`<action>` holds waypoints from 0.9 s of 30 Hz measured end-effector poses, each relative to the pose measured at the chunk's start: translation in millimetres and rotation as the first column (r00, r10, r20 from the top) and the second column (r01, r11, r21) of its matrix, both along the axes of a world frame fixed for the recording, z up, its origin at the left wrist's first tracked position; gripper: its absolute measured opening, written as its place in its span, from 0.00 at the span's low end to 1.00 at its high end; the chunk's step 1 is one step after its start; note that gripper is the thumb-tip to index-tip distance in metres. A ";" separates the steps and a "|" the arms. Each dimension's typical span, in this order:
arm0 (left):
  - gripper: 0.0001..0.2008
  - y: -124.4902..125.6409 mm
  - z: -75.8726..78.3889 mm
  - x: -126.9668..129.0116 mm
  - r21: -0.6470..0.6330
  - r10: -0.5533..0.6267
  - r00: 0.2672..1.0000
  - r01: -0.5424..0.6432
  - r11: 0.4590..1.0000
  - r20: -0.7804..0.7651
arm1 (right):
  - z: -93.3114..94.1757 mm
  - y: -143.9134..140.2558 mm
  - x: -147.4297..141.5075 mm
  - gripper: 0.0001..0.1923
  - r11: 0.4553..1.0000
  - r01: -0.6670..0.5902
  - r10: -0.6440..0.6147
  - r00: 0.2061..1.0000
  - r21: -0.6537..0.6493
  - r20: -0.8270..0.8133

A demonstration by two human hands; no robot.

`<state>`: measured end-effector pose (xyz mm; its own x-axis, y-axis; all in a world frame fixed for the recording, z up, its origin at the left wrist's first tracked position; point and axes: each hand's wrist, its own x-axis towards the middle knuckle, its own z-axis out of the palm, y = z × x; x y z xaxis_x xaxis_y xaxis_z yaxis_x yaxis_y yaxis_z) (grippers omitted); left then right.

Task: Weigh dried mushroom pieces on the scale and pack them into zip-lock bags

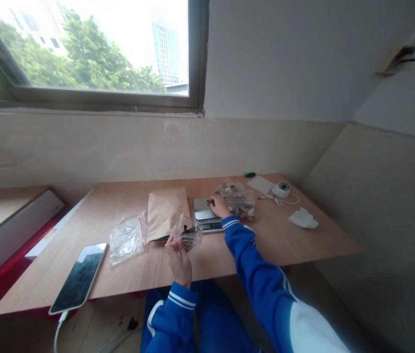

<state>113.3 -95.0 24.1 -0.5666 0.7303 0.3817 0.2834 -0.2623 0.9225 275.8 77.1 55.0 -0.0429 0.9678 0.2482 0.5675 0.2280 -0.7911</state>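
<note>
- Two hands are in view, both in blue sleeves with white stripes.
- The left hand [178,259] is raised just above the table's [137,274] near edge, fingers pinched on the rim of one small clear bag [188,232] with dark bits inside; the bag stands open towards the scale.
- The right hand [219,206] rests on the one scale [205,213], fingers curled narrow over a few dark pieces [211,201] on its steel plate; whether they actually grip a piece cannot be told.
- One brown paper envelope [166,211] lies flat just left of the scale, its near edge behind the held bag.
- One empty-looking crumpled clear bag [127,239] lies left of the envelope, touching it.
- Two more clear bags [237,200] with brownish contents lie just right of the scale, beside the right hand.
- One phone [79,278] lies face up at the table's near left edge, a white cable running from it.
- At the far right: one small white round device [281,189] with a cord, one white card [261,184], one green pen [249,174], and one crumpled white tissue [303,218], well apart from the hands.
</note>
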 end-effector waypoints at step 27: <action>0.11 -1.6 20.4 45.1 0.053 -0.096 0.985 0.089 0.995 0.142 | -6.9 -137.3 -26.9 0.44 0.949 -0.180 -0.030 0.767 -0.260 -0.641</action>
<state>158.4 -96.6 44.5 -0.5489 0.7657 0.3352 0.1204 -0.3244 0.9382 249.0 -60.2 48.1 -0.0540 0.9976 -0.0444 -0.0926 -0.0493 -0.9945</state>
